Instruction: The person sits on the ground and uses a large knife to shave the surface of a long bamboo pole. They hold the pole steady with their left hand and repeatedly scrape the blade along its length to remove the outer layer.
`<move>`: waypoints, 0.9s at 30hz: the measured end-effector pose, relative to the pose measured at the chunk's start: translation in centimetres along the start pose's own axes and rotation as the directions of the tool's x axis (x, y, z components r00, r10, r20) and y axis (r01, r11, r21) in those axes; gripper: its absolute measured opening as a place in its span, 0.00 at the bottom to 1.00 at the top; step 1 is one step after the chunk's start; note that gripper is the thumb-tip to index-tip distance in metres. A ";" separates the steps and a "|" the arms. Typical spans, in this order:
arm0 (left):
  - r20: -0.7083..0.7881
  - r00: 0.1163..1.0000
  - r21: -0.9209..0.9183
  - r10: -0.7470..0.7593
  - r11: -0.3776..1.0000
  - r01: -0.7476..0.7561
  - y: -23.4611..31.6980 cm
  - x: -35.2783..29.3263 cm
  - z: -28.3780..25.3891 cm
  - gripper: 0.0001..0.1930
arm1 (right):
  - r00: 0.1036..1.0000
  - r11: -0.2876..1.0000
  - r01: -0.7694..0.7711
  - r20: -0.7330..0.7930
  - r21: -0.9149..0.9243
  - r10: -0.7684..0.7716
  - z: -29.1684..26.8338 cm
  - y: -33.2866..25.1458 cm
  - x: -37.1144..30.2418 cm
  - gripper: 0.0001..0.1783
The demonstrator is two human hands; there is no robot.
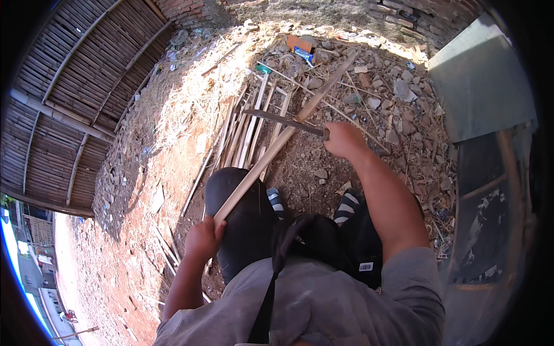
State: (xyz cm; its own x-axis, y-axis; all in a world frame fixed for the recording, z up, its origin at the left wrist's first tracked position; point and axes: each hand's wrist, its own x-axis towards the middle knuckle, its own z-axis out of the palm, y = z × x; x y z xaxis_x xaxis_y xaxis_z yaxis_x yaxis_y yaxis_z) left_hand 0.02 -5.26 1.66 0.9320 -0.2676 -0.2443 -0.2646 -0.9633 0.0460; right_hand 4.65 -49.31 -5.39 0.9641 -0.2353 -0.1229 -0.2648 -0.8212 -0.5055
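My left hand is closed round the near end of a long, pale strip of wood or bamboo, beside my left knee. The strip slants away to the right, over the knee and toward the rubble. In my right hand is the handle of a machete, its dark blade pointing left. That blade lies across the strip around its middle, where the strip looks nicked or split. Whether the edge is sunk into it, I cannot tell. The far half of the strip looks browner than the near half.
Several cut strips lie on the ground beyond my left knee. Broken bricks and stones cover the ground ahead and right. A bamboo-slat wall stands left, a brick wall behind, and a grey panel at right.
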 end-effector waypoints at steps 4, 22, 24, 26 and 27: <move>0.004 1.000 0.008 0.004 1.000 -0.004 0.0 0.1 0.2 0.23 | 0.991 0.944 -0.036 0.131 0.327 -0.008 1.0 2.0 -0.6 0.19; 0.013 1.000 -0.002 0.029 1.000 -0.029 -0.2 0.6 -0.1 0.23 | 0.999 0.985 0.045 0.037 -0.164 -0.039 -2.5 0.0 0.1 0.13; 0.037 0.999 0.021 0.004 1.000 -0.004 -0.3 0.1 -0.1 0.23 | 0.998 0.992 -0.017 0.055 -0.124 0.024 -1.1 -0.7 -0.9 0.15; 0.018 1.000 0.015 0.003 1.000 -0.003 -0.4 0.2 0.0 0.23 | 0.998 1.000 0.003 0.071 0.018 -0.004 -0.8 -0.3 0.1 0.18; 0.014 1.000 0.019 0.012 1.000 -0.013 -0.2 0.3 0.0 0.23 | 0.994 0.994 0.026 0.102 0.109 -0.037 -0.1 0.9 0.5 0.18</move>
State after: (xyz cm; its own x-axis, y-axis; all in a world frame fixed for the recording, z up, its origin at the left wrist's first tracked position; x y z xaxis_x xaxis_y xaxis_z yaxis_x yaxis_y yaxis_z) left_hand 0.35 -5.12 1.57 0.9252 -0.2793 -0.2570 -0.2810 -0.9592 0.0308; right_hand 4.88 -50.19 -5.81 0.9700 -0.1503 -0.1909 -0.2364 -0.7656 -0.5984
